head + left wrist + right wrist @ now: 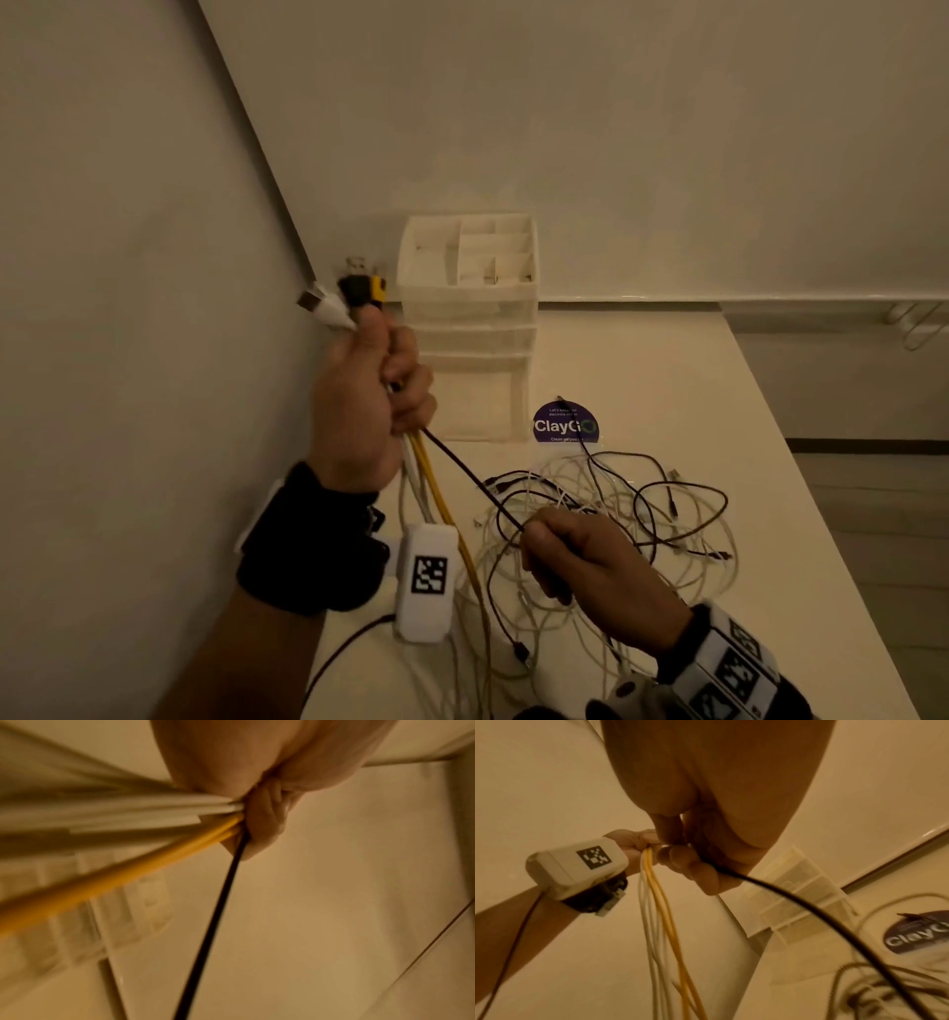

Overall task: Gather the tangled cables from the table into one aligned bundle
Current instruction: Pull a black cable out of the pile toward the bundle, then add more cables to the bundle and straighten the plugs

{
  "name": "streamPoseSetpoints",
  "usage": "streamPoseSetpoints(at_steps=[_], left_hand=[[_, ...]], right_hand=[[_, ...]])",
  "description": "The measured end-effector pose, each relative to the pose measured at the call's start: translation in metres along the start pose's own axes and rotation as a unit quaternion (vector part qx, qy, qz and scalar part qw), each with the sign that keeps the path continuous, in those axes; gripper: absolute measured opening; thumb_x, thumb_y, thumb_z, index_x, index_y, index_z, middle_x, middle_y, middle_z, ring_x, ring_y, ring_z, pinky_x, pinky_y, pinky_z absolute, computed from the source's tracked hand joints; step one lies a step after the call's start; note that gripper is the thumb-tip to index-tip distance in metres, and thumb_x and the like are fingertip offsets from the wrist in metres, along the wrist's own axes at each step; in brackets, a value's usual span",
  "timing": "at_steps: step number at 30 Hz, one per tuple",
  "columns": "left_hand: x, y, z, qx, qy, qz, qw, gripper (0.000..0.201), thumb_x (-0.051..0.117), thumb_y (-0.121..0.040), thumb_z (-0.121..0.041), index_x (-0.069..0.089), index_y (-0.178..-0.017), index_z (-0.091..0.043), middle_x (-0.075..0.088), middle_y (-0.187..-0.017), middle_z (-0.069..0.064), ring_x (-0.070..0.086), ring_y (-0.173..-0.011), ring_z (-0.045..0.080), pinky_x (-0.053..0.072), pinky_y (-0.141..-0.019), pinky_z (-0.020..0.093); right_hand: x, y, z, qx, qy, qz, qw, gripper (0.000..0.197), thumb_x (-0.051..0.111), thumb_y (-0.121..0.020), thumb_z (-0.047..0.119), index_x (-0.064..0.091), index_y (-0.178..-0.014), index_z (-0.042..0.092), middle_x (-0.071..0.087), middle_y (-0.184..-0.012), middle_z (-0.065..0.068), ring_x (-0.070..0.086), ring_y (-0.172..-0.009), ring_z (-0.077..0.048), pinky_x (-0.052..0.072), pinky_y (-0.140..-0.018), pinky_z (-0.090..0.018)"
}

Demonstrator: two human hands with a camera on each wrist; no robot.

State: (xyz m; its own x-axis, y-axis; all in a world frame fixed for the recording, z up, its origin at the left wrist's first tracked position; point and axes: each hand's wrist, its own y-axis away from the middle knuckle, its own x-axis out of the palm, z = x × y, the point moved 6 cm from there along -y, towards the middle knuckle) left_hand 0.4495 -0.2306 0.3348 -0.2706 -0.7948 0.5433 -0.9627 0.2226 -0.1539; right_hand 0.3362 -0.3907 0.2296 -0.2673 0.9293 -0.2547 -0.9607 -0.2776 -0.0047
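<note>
Left hand (pixel 359 406) fisted round gathered white and yellow cables (pixel 431 488), plugs up, beside the organizer (pixel 470 329); right hand (pixel 585 570) pinches black cable (pixel 462 465) taut over the tangle (pixel 616 519) on table (pixel 770 565) nearer me — pulling harder likely cinches knots, drags the heap.

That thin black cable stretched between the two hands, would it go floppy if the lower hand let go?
Probably. The thin black cable looks straight only where it runs between the left hand and right hand; on the white table its like lie in limp loops. It seems light, and likely to snag in the tangled pile of cables.
</note>
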Motion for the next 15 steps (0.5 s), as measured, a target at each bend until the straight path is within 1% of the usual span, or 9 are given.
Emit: streamPoseSetpoints(at_steps=[2, 4, 6, 8, 9, 11, 13, 14, 15], left_hand=[[-0.016, -0.004, -0.021, 0.028, -0.011, -0.021, 0.999, 0.028, 0.032, -0.099, -0.039, 0.041, -0.078, -0.021, 0.031, -0.053, -0.010, 0.021, -0.035, 0.001, 0.020, -0.036, 0.010], [-0.031, -0.004, -0.035, 0.040, -0.027, -0.041, 0.998, 0.029, 0.033, -0.100, -0.039, 0.042, -0.078, -0.022, 0.030, -0.053, -0.010, 0.021, -0.035, 0.001, 0.018, -0.036, 0.010], [-0.035, 0.002, -0.036, 0.037, -0.060, -0.050, 0.996, 0.029, 0.042, -0.097, -0.038, 0.038, -0.074, -0.020, 0.027, -0.052, -0.009, 0.019, -0.034, 0.003, 0.017, -0.036, 0.011], [-0.030, 0.011, -0.022, 0.023, -0.154, -0.046, 0.987, 0.030, 0.055, -0.091, -0.032, 0.036, -0.071, -0.018, 0.026, -0.050, -0.007, 0.018, -0.034, 0.006, 0.018, -0.036, 0.013], [-0.024, 0.016, -0.011, 0.012, -0.227, -0.031, 0.973, 0.027, 0.060, -0.088, -0.029, 0.044, -0.070, -0.018, 0.028, -0.049, -0.007, 0.020, -0.034, 0.007, 0.020, -0.036, 0.015], [-0.009, 0.025, 0.017, -0.011, -0.375, 0.029, 0.926, 0.014, 0.069, -0.084, -0.027, 0.061, -0.074, -0.021, 0.037, -0.049, -0.009, 0.028, -0.038, 0.008, 0.026, -0.038, 0.021], [0.006, 0.033, 0.050, -0.046, -0.451, 0.109, 0.885, 0.008, 0.073, -0.082, -0.029, 0.069, -0.081, -0.022, 0.046, -0.052, -0.011, 0.037, -0.044, 0.004, 0.034, -0.046, 0.020], [0.013, 0.036, 0.065, -0.062, -0.471, 0.141, 0.868, 0.014, 0.072, -0.082, -0.035, 0.071, -0.086, -0.022, 0.053, -0.055, -0.013, 0.043, -0.047, 0.002, 0.039, -0.051, 0.021], [0.018, 0.038, 0.077, -0.075, -0.482, 0.163, 0.858, 0.024, 0.069, -0.082, -0.043, 0.072, -0.091, -0.021, 0.061, -0.061, -0.013, 0.053, -0.054, 0.002, 0.046, -0.056, 0.025]], right_hand=[[-0.001, 0.003, -0.020, 0.025, 0.004, 0.001, 1.000, 0.038, 0.043, -0.100, 0.031, 0.055, -0.067, 0.018, 0.048, -0.056, 0.006, 0.043, -0.050, -0.006, 0.038, -0.054, -0.021], [-0.007, 0.008, -0.040, 0.060, 0.016, -0.023, 0.998, 0.039, 0.046, -0.099, 0.034, 0.052, -0.062, 0.023, 0.045, -0.057, 0.006, 0.041, -0.052, -0.005, 0.037, -0.055, -0.023], [-0.013, 0.012, -0.052, 0.085, 0.050, -0.050, 0.994, 0.040, 0.049, -0.095, 0.038, 0.049, -0.057, 0.026, 0.044, -0.056, 0.004, 0.041, -0.051, -0.003, 0.036, -0.056, -0.024], [-0.016, 0.011, -0.050, 0.086, 0.085, -0.065, 0.991, 0.043, 0.054, -0.095, 0.033, 0.044, -0.055, 0.024, 0.041, -0.053, 0.003, 0.039, -0.049, -0.004, 0.035, -0.056, -0.021], [-0.016, 0.008, -0.046, 0.085, 0.085, -0.076, 0.990, 0.045, 0.056, -0.095, 0.028, 0.041, -0.054, 0.020, 0.038, -0.051, 0.003, 0.036, -0.048, -0.004, 0.033, -0.055, -0.020], [-0.019, 0.001, -0.032, 0.070, 0.076, -0.106, 0.989, 0.046, 0.060, -0.093, 0.017, 0.037, -0.053, 0.017, 0.033, -0.049, 0.006, 0.031, -0.046, -0.004, 0.031, -0.052, -0.018], [-0.026, -0.008, -0.015, 0.057, 0.061, -0.140, 0.987, 0.045, 0.061, -0.091, 0.010, 0.041, -0.052, 0.009, 0.032, -0.048, 0.006, 0.030, -0.045, -0.006, 0.031, -0.050, -0.019], [-0.029, -0.011, -0.007, 0.049, 0.040, -0.157, 0.986, 0.043, 0.060, -0.091, 0.008, 0.045, -0.052, 0.004, 0.032, -0.047, 0.005, 0.029, -0.045, -0.008, 0.030, -0.049, -0.022], [-0.033, -0.014, 0.000, 0.042, 0.007, -0.176, 0.983, 0.041, 0.059, -0.091, 0.008, 0.050, -0.051, 0.004, 0.032, -0.046, 0.004, 0.029, -0.045, -0.009, 0.030, -0.048, -0.023]])
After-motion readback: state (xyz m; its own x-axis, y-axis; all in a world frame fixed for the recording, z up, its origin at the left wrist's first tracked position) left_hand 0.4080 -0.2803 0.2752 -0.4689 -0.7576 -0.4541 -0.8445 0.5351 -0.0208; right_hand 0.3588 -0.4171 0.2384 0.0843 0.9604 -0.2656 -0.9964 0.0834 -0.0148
